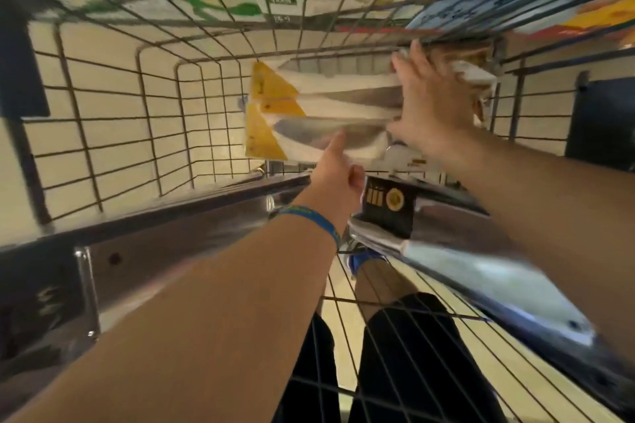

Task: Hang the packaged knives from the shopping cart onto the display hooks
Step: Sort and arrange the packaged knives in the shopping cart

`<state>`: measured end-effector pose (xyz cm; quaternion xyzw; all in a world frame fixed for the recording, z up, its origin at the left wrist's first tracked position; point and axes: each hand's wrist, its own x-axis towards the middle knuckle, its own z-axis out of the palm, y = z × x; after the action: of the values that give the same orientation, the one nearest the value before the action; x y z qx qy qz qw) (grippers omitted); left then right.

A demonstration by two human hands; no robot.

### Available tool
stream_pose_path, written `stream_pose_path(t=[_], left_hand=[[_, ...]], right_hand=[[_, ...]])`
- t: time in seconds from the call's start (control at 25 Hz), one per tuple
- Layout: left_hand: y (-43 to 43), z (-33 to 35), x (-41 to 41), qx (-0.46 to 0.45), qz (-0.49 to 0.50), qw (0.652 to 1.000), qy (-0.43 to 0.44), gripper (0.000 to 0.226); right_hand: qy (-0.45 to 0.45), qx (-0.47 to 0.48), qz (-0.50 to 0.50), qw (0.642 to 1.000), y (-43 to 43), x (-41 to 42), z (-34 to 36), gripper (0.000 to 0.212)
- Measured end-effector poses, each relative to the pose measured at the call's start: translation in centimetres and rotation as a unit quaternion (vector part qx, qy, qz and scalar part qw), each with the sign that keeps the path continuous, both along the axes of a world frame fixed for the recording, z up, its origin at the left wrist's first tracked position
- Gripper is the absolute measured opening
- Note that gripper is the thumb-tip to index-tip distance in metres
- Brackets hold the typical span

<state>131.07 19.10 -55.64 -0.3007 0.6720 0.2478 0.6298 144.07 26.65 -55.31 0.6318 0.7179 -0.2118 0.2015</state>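
While right grip (429, 96) clasps packaged knives (319, 103) inside shopping cart (192, 216) — left grip (338, 172) touches them, hold unclear.

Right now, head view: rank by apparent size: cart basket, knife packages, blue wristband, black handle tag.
1. cart basket
2. knife packages
3. black handle tag
4. blue wristband (thin, nearer camera)
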Motion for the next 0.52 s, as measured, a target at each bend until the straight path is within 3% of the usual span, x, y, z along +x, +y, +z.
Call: stream_pose_path(t=[0.12, 0.28, 0.52], left_hand=[[-0.1, 0.1, -0.7, 0.024, 0.001, 1.0, -0.009, 0.043], [1.2, 0.1, -1.0, 0.086, 0.024, 0.996, 0.001, 0.053], [1.8, -0.1, -1.0, 0.132, 0.058, 0.99, -0.004, 0.045]], right_hand=[[0.021, 0.058, 0.044, 0.997, 0.5, 0.9, -0.3, 0.087], [0.078, 0.12, 0.025, 0.989, 0.3, 2.6, 0.0, 0.062], [0.03, 0.188, -0.114, 0.975, -4.1, 4.2, 1.1, 0.035]])
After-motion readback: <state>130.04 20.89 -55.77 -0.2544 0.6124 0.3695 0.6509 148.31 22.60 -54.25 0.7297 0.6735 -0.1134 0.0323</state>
